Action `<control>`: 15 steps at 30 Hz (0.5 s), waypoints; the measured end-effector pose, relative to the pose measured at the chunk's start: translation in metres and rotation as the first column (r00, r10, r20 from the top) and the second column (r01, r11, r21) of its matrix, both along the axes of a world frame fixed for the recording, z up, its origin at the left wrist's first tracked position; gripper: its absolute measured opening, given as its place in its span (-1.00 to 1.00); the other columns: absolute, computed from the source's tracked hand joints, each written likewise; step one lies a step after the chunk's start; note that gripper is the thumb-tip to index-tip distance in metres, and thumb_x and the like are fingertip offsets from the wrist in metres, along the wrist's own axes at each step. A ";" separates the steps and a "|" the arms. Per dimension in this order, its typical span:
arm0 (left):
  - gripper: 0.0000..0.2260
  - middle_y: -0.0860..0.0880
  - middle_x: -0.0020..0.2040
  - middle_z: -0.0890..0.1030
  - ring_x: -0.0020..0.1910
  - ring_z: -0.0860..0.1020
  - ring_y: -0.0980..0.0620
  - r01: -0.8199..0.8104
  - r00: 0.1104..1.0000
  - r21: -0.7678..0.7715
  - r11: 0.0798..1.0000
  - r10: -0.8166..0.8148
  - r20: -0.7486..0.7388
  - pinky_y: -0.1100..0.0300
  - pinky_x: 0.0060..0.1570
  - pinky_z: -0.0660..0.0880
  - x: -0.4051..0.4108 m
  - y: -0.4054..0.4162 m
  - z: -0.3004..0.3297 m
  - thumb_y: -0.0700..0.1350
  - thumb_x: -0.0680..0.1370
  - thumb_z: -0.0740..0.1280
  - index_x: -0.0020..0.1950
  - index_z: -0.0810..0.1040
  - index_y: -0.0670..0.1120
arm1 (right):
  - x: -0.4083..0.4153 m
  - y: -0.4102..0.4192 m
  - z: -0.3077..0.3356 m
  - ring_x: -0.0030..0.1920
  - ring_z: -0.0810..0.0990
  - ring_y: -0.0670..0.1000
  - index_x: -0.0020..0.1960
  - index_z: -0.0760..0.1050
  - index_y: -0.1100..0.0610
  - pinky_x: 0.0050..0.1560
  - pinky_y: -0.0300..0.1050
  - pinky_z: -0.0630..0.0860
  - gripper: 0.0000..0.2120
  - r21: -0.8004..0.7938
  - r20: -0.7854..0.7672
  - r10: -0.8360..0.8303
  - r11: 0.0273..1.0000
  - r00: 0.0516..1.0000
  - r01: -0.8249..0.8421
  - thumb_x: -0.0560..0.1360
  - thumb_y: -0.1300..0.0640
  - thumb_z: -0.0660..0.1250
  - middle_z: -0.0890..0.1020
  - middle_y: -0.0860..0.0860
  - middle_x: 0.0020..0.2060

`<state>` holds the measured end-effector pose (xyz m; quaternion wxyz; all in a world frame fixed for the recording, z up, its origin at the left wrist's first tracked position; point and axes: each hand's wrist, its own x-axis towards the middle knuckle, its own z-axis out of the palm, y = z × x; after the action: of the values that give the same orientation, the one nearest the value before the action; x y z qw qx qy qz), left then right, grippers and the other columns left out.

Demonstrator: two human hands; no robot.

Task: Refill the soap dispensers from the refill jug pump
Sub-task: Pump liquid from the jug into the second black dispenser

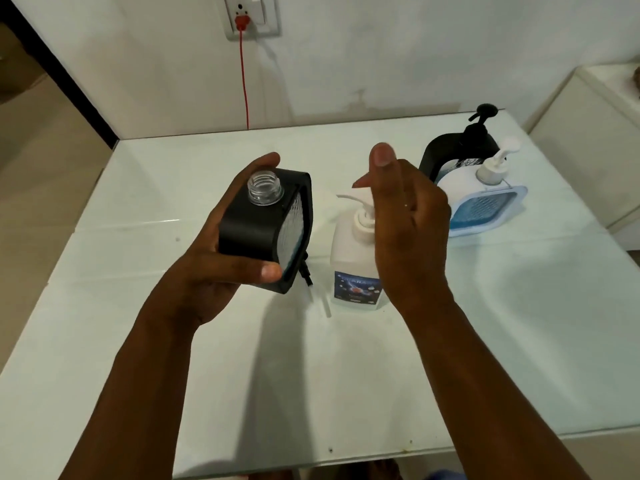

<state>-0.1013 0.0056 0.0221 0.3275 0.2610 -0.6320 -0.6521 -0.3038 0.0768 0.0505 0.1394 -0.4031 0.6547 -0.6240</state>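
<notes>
A: What's the room like?

B: A white table [346,375] stands against a pale wall [381,46]. A wall socket [251,15] holds a red plug [241,21], and its red cord [244,81] drops behind the table's far edge. A white cabinet [595,133] stands at the right, and a dark frame runs down the wall at the left.

A: And on the table?

B: The jug [353,261], white with a white pump and a blue label, stands upright near the middle. Far right stand two dispensers, touching or nearly so: a black one [450,150] with a black pump and, in front of it, a white one [485,206] with a white pump and a blue ribbed face.

A: Where's the one being handled?

B: Off the table, in the left hand [221,258]. It's a black dispenser [263,226], tilted, with a clear threaded neck and no pump on it. Its ribbed face looks nearly clear, with a little blue low down. A black piece and a clear tube [320,299] show just below it, between it and the jug.

A: How do the hands lie?

B: The left one grips the dispenser, fingers over its far side and thumb on its near edge. The right hand [405,216] hovers over the jug's pump, thumb raised, fingers loosely curled and holding nothing that shows. Whether it touches the pump I cannot tell.
</notes>
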 end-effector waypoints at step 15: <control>0.12 0.09 0.56 0.45 0.53 0.51 -0.04 0.046 0.992 -0.139 0.989 -0.029 0.124 -0.13 0.37 0.62 -0.040 0.011 -0.001 -0.30 0.24 0.66 0.68 0.21 0.15 | -0.012 -0.053 0.057 0.12 0.54 0.17 0.24 0.48 0.09 0.26 0.12 0.45 -0.56 0.616 -0.128 0.299 0.772 0.946 -0.161 0.68 -0.06 -0.11 0.62 0.10 0.07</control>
<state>-0.1410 0.0164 0.0209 0.2937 0.2642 -0.7002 -0.5946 -0.3154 0.0234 0.1076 0.2619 -0.4820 0.7742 -0.3157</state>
